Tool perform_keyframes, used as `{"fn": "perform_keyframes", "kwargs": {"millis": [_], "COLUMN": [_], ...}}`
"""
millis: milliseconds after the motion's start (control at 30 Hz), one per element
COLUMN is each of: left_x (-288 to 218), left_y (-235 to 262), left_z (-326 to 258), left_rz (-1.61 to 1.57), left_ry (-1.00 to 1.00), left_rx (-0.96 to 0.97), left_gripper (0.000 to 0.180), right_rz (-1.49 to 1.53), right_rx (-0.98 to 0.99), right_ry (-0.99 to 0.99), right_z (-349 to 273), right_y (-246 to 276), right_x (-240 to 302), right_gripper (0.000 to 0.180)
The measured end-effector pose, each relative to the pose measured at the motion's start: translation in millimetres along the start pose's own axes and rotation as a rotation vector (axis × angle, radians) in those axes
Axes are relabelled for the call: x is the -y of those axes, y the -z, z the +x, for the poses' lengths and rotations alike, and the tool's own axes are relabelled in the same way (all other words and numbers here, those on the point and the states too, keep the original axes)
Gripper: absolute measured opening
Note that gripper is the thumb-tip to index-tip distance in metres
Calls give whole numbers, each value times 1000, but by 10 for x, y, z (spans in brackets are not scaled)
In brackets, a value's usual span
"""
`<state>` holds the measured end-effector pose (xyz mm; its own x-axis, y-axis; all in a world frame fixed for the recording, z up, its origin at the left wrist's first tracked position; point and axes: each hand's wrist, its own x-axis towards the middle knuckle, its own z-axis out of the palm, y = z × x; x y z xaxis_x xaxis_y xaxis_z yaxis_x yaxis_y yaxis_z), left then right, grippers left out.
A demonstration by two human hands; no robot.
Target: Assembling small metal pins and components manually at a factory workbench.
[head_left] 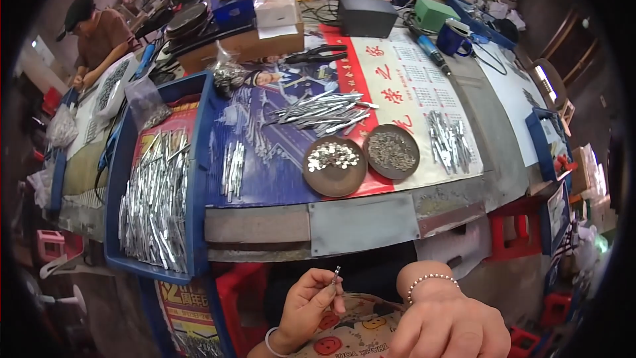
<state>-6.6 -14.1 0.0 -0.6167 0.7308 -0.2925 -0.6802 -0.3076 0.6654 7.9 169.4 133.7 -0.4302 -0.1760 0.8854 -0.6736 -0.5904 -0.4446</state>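
My left hand (310, 306), wearing a pale band at its wrist, pinches a thin metal piece (336, 274) upright between thumb and fingertips, over my patterned apron (361, 331). Close to the camera, my right hand (452, 331) shows its back and a beaded bracelet; its fingers point down and the tips are hidden. Beyond the table edge, a brown bowl of silver discs (336, 182) touches a second bowl of small metal bits (416, 159). Behind them lies a heap of silver metal strips (324, 111), with smaller groups at the left (233, 169) and right (450, 142).
At the left, a blue tray (114, 185) holds many silver strips. A poster (265, 185) covers part of the table. Farther back are black-handled pliers (318, 54), a blue pen-shaped tool (430, 52), a mug (454, 38) and a dark box (368, 16). Another person (106, 36) sits far left.
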Motion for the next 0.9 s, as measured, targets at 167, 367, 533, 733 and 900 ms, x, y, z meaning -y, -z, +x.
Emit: {"fn": "perform_keyframes", "kwargs": {"millis": [167,367,533,733,900], "left_x": [-28,4,39,51,58], "left_y": [89,167,151,120,148], "left_z": [-15,-33,-76,-145,-170], "left_rz": [-49,-32,-73,-78,-63], "left_ry": [34,41,29,57,27], "left_rx": [5,73,104,124,106], "left_gripper": [14,15,17,17,16], "right_rz": [78,-194,-897,-1310,-1528], "right_rx": [23,-31,-605,-348,-56], "right_ry": [-46,-237,-880,-940,-942], "right_z": [-68,-580,-647,-837,-892], "right_y": [-37,211,335,885,1129], "right_x": [-86,-86,-75,-339,-520], "right_gripper": [24,7,11,10,9]}}
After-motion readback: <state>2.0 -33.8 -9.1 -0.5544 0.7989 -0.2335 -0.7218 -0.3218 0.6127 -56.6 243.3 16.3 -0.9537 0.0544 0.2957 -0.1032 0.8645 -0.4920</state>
